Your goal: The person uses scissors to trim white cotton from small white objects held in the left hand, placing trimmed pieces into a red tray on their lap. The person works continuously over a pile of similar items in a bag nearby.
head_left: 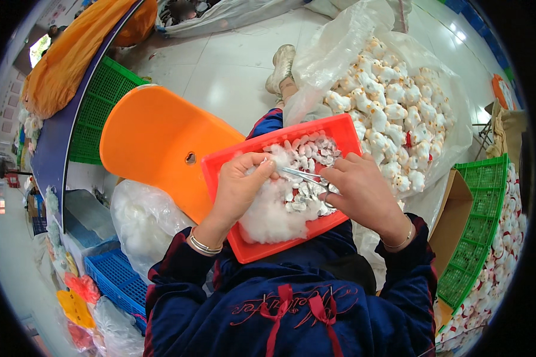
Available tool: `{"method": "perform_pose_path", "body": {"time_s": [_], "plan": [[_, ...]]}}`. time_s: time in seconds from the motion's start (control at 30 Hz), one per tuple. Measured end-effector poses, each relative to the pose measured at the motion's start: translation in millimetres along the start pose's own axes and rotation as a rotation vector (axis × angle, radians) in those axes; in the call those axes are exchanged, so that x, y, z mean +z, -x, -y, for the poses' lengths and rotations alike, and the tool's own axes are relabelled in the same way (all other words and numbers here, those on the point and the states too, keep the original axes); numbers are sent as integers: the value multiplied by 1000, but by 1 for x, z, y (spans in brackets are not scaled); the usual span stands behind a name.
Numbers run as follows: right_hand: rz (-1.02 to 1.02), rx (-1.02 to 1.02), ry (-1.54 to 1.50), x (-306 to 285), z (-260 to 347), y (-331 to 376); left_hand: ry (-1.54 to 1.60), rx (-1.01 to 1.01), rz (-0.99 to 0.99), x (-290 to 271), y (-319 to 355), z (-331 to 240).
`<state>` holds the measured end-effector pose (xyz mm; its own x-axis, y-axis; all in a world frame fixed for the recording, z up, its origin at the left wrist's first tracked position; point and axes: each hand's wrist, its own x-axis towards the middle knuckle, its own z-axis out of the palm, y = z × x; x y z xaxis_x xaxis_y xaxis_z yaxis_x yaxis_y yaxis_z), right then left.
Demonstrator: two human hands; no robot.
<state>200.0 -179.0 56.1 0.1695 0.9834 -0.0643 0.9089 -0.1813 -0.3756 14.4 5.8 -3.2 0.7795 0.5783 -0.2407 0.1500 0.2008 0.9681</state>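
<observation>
the red tray rests askew across the lap, probably to keep its fluff and white pieces within reach; above it, the left hand pinches a white bit, of unclear kind, seemingly to steady it; the right hand grips the metal tool, tips at the left fingertips; both forearms angle inward; left, an orange chair; beyond, a clear bag holds white toys.
</observation>
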Motion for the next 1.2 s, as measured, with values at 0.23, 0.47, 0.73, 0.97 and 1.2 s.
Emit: {"method": "perform_pose_path", "body": {"time_s": [0.23,0.47,0.73,0.97,1.2], "plan": [[-57,-14,-310,20,-28,5,116,22,-53,-10,-3,-11],[-206,-70,-666,57,-6,3,267,10,30,-2,0,-9],[-56,-14,-342,26,-18,10,97,-46,-8,-4,5,-20],[-19,-57,-106,10,-8,7,-57,34,39,-5,7,-11],[-50,-86,-346,11,-30,8,-121,13,17,-8,13,-24]]}}
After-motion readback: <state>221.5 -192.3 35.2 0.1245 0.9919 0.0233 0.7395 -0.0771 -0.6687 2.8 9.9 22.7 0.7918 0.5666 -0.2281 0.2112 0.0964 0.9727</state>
